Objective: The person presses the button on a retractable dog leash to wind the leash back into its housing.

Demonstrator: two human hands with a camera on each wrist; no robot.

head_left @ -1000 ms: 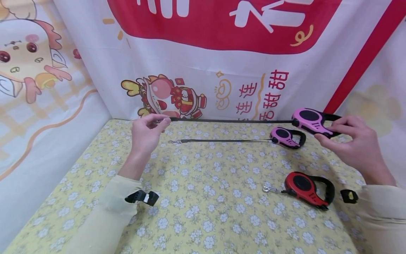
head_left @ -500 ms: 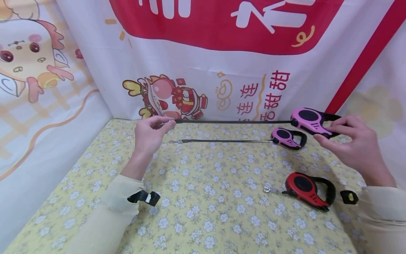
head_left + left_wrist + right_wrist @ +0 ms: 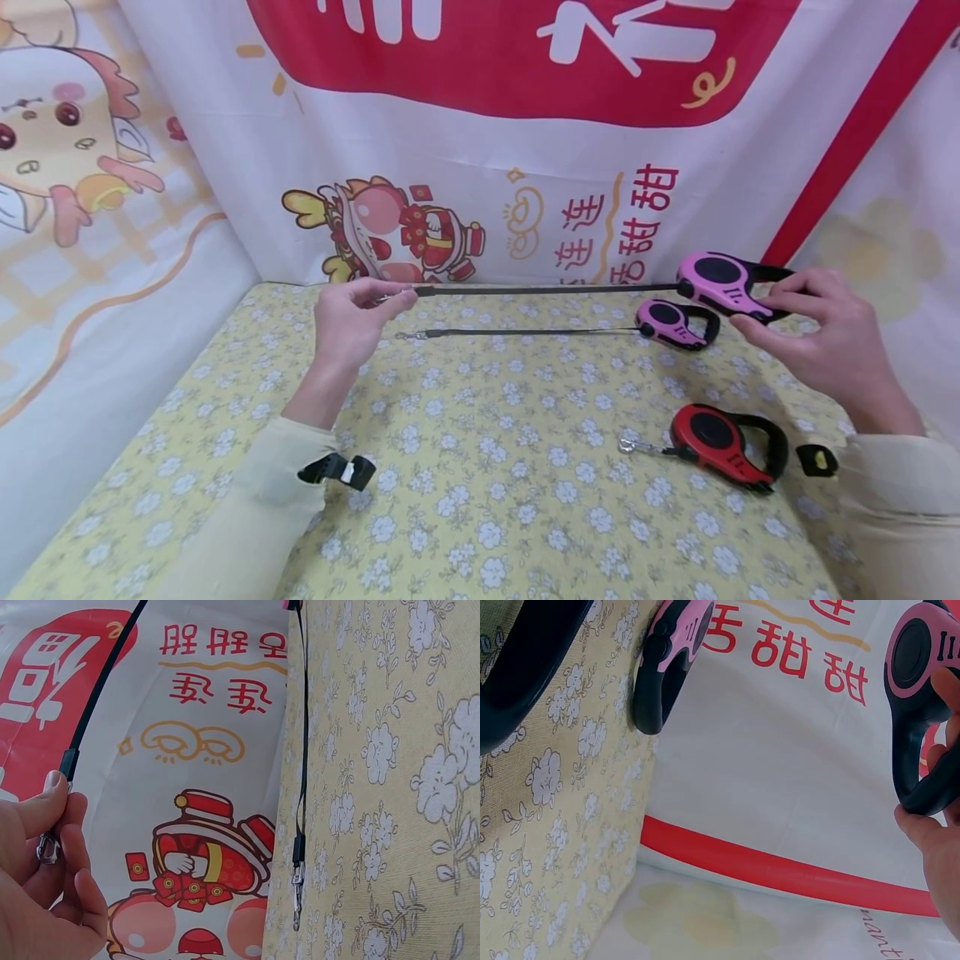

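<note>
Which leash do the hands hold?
The pink leash held up by the left hand and right hand; the other pink leash and red leash lie on the table.

Left grip [image 3: 348,321] mostly hides the metal clip [image 3: 48,850] in the head view. Right grip [image 3: 828,333] covers part of the handle [image 3: 771,272] on the upper pink reel [image 3: 716,282]. Right wrist view crops that reel, plus a black loop [image 3: 536,664] top left.

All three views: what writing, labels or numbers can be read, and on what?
"连连": white cloth backdrop.
"甜甜": same backdrop; next character partly hidden.
"福" (left wrist view): backdrop's red patch.
"manti", cut off (right wrist view): pale cloth.
Pink-black plastic leashes, red-black plastic leash: no readable words.
</note>
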